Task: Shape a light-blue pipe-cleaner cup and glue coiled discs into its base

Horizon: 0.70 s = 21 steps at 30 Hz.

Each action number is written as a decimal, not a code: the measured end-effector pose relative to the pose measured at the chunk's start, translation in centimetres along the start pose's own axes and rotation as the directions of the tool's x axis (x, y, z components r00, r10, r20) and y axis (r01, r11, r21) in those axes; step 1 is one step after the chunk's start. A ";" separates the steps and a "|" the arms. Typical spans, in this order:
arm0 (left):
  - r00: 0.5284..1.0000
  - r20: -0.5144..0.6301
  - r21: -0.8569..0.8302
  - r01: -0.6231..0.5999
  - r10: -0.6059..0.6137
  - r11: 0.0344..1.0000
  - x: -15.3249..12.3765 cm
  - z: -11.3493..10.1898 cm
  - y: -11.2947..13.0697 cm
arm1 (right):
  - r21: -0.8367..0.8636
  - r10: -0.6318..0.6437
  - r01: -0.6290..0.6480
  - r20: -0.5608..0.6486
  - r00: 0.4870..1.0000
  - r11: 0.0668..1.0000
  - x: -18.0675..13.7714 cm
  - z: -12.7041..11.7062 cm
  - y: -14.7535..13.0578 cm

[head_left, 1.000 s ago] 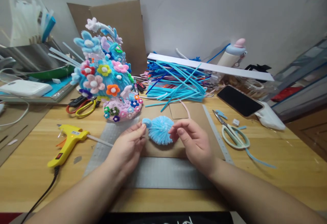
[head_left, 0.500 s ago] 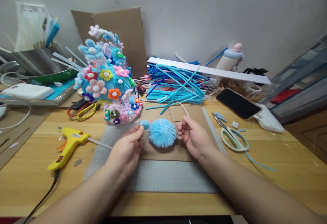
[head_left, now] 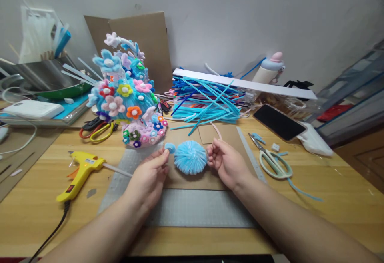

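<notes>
A small light-blue fuzzy coil (head_left: pixel 170 147) is pinched between the thumb and fingers of my left hand (head_left: pixel 153 166). Right beside it, a round blue pom-pom-like piece of pipe cleaners (head_left: pixel 191 157) rests on a cardboard sheet (head_left: pixel 186 182). My right hand (head_left: pixel 226 159) is at the right side of that round piece, its fingers curled and closed; what they hold, if anything, is hidden. Just behind this hand a pink pipe cleaner (head_left: pixel 215 129) shows, and I cannot tell whether it is gripped. Under the cardboard lies a grey cutting mat (head_left: pixel 198 211).
To the left are a yellow glue gun (head_left: pixel 79 173), yellow-handled scissors (head_left: pixel 102 132) and a flower-covered fuzzy ornament (head_left: pixel 126 101). Blue pipe cleaners (head_left: pixel 207 111) are piled at the back. On the right lie green-handled scissors (head_left: pixel 274 165) and a phone (head_left: pixel 279 122); a bottle (head_left: pixel 267 71) stands behind.
Almost nothing differs. The view has shifted very slightly; both hands stay beside the round blue piece, and the left keeps its pinch on the small coil.
</notes>
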<state>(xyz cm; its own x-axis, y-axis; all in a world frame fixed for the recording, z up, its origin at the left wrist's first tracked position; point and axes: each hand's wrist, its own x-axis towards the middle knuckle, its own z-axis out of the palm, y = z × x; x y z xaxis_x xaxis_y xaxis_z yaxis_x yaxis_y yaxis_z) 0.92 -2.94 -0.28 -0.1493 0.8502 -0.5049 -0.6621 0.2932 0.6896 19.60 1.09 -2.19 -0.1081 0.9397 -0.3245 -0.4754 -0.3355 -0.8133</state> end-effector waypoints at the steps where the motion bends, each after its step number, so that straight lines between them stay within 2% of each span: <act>1: 1.000 -0.001 0.004 -0.002 0.002 1.000 0.0 0.0 0.0 | -0.004 -0.001 0.001 0.001 1.000 1.000 0.0 0.0 0.0; 3: 1.000 0.010 0.035 -0.010 0.010 0.999 0.1 0.0 0.0 | -0.029 -0.019 0.019 0.005 1.000 0.999 -0.1 0.1 0.0; 5: 0.996 0.082 0.138 -0.050 0.038 0.989 -0.1 0.0 -0.2 | -0.100 -0.098 0.098 0.009 0.995 0.990 -0.4 0.3 0.1; 7: 0.965 0.226 0.312 -0.204 0.136 0.928 -0.5 0.1 -0.4 | -0.235 -0.261 0.268 0.062 0.963 0.934 -1.0 0.4 0.2; 8: 0.925 0.307 0.399 -0.339 0.225 0.852 -0.8 0.0 -0.5 | -0.313 -0.361 0.386 0.136 0.923 0.868 -1.5 0.4 0.3; 9: 0.860 0.391 0.470 -0.494 0.330 0.731 -1.2 0.0 -0.5 | -0.377 -0.453 0.515 0.246 0.857 0.770 -1.9 0.4 0.2; 10: 0.764 0.474 0.513 -0.643 0.437 0.568 -1.6 -0.1 -0.6 | -0.412 -0.525 0.649 0.383 0.760 0.639 -2.4 0.4 0.2; 11: 0.646 0.554 0.526 -0.760 0.525 0.381 -2.1 -0.2 -0.6 | -0.412 -0.566 0.770 0.522 0.638 0.487 -2.9 0.3 0.0; 13: 0.389 0.690 0.480 -0.877 0.610 0.016 -3.0 -0.5 -0.5 | -0.329 -0.578 0.926 0.726 0.374 0.186 -3.7 0.3 -0.3; 14: 0.274 0.739 0.435 -0.892 0.616 -0.125 -3.3 -0.6 -0.5 | -0.277 -0.564 0.958 0.781 0.267 0.069 -4.0 0.3 -0.6; 15: 0.180 0.772 0.391 -0.891 0.610 -0.232 -3.6 -0.7 -0.4 | -0.237 -0.553 0.971 0.812 0.189 -0.016 -4.2 0.3 -0.7; 16: 0.110 0.791 0.355 -0.884 0.602 -0.305 -3.8 -0.8 -0.4 | -0.212 -0.547 0.975 0.826 0.139 -0.073 -4.3 0.3 -0.9; 17: 0.061 0.804 0.326 -0.877 0.592 -0.352 -3.9 -0.8 -0.4 | -0.199 -0.547 0.974 0.830 0.109 -0.108 -4.4 0.4 -1.0; 19: 0.005 0.809 0.292 -0.870 0.587 -0.396 -4.0 -0.7 -0.3 | -0.191 -0.559 0.970 0.826 0.077 -0.149 -4.5 0.4 -1.0; 21: -0.035 0.804 0.272 -0.866 0.593 -0.420 -4.1 -0.6 -0.3 | -0.200 -0.570 0.965 0.819 0.069 -0.170 -4.5 0.4 -0.9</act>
<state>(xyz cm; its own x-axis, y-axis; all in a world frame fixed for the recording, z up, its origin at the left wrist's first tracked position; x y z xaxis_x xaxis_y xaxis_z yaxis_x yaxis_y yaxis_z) 1.25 -6.72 1.28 0.2029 0.4958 0.8444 0.6073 -0.7402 0.2887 20.16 -2.81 0.19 -0.4512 0.3109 0.8365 0.1514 0.9504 -0.2715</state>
